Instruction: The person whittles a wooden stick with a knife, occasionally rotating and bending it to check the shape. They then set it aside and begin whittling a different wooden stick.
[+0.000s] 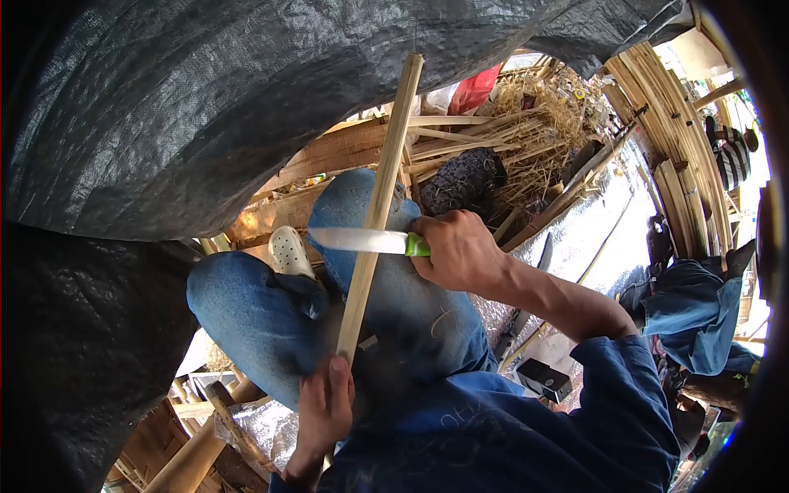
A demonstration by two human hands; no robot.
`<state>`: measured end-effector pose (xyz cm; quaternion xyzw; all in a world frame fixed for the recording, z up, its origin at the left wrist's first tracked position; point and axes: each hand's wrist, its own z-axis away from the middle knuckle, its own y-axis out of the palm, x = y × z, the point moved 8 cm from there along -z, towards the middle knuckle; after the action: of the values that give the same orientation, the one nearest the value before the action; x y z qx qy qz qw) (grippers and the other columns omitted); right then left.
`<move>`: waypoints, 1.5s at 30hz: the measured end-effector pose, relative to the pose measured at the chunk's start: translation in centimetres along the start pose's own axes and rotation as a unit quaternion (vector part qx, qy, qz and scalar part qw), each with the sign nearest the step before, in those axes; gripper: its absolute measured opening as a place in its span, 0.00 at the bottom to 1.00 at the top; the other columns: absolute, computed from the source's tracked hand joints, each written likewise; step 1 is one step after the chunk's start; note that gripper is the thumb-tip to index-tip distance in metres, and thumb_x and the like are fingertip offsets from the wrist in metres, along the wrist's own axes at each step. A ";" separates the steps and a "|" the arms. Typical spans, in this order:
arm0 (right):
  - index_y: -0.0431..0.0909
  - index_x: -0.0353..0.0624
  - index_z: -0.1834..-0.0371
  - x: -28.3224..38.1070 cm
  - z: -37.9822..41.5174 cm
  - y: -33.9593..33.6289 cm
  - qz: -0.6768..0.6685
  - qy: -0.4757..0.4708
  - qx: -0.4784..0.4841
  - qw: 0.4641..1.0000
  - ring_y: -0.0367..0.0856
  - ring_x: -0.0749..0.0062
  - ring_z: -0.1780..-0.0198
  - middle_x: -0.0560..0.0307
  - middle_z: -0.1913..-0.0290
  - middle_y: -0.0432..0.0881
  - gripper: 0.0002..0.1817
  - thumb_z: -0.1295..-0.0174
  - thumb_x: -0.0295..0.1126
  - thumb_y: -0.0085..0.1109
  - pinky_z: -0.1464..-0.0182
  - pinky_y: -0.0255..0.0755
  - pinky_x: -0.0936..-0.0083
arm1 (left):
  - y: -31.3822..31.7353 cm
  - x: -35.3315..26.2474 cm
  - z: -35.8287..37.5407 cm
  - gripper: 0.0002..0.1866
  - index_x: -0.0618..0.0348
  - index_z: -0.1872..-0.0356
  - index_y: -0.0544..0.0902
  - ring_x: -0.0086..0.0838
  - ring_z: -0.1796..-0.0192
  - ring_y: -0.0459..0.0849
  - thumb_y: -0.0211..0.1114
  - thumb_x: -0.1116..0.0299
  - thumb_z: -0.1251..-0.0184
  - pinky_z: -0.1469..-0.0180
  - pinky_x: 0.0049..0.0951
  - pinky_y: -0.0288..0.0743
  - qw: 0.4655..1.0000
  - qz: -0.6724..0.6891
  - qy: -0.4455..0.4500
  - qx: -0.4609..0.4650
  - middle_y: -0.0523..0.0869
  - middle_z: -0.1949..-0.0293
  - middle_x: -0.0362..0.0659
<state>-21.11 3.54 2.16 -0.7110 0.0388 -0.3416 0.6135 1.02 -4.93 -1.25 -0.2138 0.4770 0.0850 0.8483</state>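
A long, pale strip that looks like split bamboo or wood [386,181] slants across my lap, its far end near the dark sheet. My left hand [325,403] is wrapped round its lower part, thumb along the top. In my right hand [462,249] is a knife [362,240], gripped by its green handle. The blade, slightly blurred, lies across the middle of the strip and points left. Beneath are my knees in blue jeans [238,308]. A pale clog with holes [288,251] shows between the legs.
A dark plastic sheet [205,107] hangs ahead and to the left. Shavings and split strips [542,123] are heaped beyond my knees. Bundled slats [670,148] stand at right, near another person's jeans [690,316]. A small black box [544,380] lies beside my right elbow.
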 end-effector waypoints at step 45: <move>0.74 0.32 0.81 -4.7 2.0 -0.7 -0.036 0.175 -0.122 0.976 0.78 0.40 0.75 0.36 0.82 0.75 0.13 0.43 0.30 0.52 0.69 0.73 0.57 | 0.0 10.2 13.4 0.21 0.56 0.73 0.74 0.23 0.80 0.64 0.45 0.53 0.23 0.77 0.27 0.59 0.960 0.190 -0.203 -0.004 0.69 0.83 0.35</move>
<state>-23.83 7.63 0.69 -0.7106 0.1615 -0.4749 0.4934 16.77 0.36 -3.79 -0.1003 0.3259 0.2884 0.8947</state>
